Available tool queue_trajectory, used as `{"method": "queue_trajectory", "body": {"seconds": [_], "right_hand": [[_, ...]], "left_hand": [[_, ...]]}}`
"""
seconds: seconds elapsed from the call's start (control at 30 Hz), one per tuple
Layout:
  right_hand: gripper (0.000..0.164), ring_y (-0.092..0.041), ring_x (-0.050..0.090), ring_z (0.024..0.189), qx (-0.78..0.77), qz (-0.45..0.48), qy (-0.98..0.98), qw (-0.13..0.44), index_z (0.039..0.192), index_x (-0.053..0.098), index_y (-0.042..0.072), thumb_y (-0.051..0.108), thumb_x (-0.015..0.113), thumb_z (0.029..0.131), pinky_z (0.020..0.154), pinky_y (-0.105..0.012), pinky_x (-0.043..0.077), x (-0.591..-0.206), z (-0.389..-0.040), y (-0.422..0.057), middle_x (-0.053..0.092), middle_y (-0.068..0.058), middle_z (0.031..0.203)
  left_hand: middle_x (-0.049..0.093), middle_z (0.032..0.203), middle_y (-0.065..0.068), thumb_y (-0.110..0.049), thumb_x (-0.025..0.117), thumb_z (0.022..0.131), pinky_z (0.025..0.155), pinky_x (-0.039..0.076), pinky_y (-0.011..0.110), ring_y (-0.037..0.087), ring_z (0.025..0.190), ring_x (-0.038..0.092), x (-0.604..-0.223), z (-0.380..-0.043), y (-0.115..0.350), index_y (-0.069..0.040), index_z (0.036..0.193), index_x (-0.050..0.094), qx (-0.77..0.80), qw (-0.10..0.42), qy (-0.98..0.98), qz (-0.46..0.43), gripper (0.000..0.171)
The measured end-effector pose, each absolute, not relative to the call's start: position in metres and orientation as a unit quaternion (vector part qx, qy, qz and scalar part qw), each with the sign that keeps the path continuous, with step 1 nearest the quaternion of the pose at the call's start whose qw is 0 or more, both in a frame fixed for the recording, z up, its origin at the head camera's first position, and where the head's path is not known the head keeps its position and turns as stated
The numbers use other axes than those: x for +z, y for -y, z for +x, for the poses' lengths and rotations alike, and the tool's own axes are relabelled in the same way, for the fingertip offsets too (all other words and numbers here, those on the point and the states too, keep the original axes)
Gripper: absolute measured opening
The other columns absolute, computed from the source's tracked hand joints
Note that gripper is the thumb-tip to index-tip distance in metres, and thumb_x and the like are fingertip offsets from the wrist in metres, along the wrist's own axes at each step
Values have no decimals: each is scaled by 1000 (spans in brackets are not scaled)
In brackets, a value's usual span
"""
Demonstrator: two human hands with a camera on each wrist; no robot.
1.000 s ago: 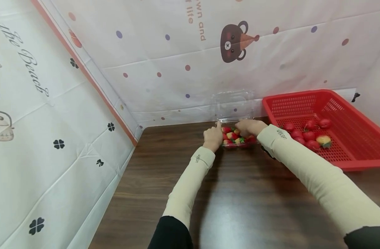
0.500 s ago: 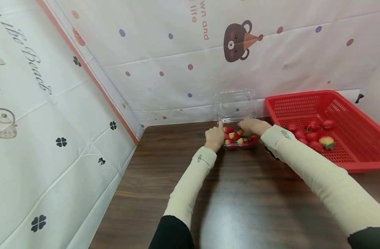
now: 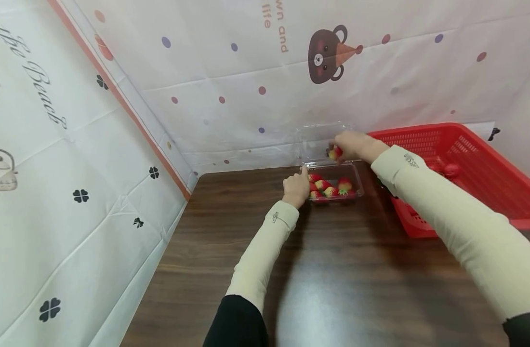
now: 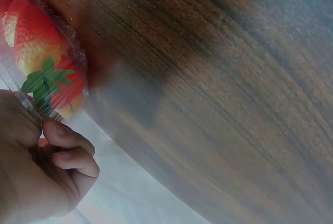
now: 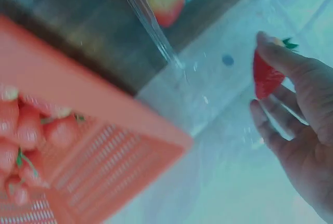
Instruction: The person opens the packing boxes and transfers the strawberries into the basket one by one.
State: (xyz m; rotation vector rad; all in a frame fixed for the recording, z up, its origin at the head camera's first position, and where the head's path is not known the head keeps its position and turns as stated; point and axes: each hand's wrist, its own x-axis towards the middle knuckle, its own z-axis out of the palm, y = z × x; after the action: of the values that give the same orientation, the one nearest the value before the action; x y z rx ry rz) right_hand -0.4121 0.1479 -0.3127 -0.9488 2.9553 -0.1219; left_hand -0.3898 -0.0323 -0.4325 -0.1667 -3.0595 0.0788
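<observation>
My right hand (image 3: 356,146) pinches a strawberry (image 5: 267,76) between thumb and fingers, up in front of the raised clear lid (image 3: 314,140). Beneath it stands the clear plastic box (image 3: 359,185), open, with several red and yellowish strawberries (image 3: 322,185) along its left and front; its back right part shows bare plastic. At the box's left side, my left hand (image 3: 296,188) grips the rim with curled fingers, seen close in the left wrist view beside a green-leaved strawberry (image 4: 39,31).
To the right stands a red perforated basket (image 3: 518,193) with several red fruits (image 5: 31,128), partly covered by my right sleeve in the head view. A patterned white sheet (image 3: 230,115) rises behind the brown wooden table (image 3: 230,241).
My right hand has risen out of the box, up and slightly right, with a strawberry in its fingers. The back right of the box has come into view. My left hand stays at the rim.
</observation>
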Motion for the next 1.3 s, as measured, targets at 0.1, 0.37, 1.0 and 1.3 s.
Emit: {"method": "queue_trajectory", "body": {"seconds": [0.1,0.37,1.0,1.3], "right_hand": [[45,-40,64,102,-48,-304,-951,-27,118,64,-5,13,85,83,95,-55,52,-297,-414,-151,64,-25,110],[43,-44,62,105,-13,-302,-942,-144,120,60,-1,18,80,88,95,-57,52,-269,-414,-157,59,-26,112],[42,-52,55,103,-19,-203,-964,-168,123,55,-6,12,74,90,87,-66,49,-250,-403,-246,54,-34,114],[46,-51,51,102,-59,-125,-983,-124,131,50,-9,8,68,92,89,-66,46,-249,-396,-274,52,-37,119]], "left_hand": [[76,112,8,-20,35,110,76,59,40,23,96,75,-431,-391,32,-17,144,40,21,39,998,-53,35],[76,113,7,-20,36,110,77,58,39,23,97,75,-431,-392,33,-17,146,39,23,30,998,-46,37],[75,111,7,-21,36,110,74,58,37,22,93,75,-436,-391,31,-16,151,35,37,18,998,-43,41],[76,109,7,-20,38,110,73,58,36,22,92,75,-432,-387,30,-16,149,37,43,30,998,-44,39]]}}
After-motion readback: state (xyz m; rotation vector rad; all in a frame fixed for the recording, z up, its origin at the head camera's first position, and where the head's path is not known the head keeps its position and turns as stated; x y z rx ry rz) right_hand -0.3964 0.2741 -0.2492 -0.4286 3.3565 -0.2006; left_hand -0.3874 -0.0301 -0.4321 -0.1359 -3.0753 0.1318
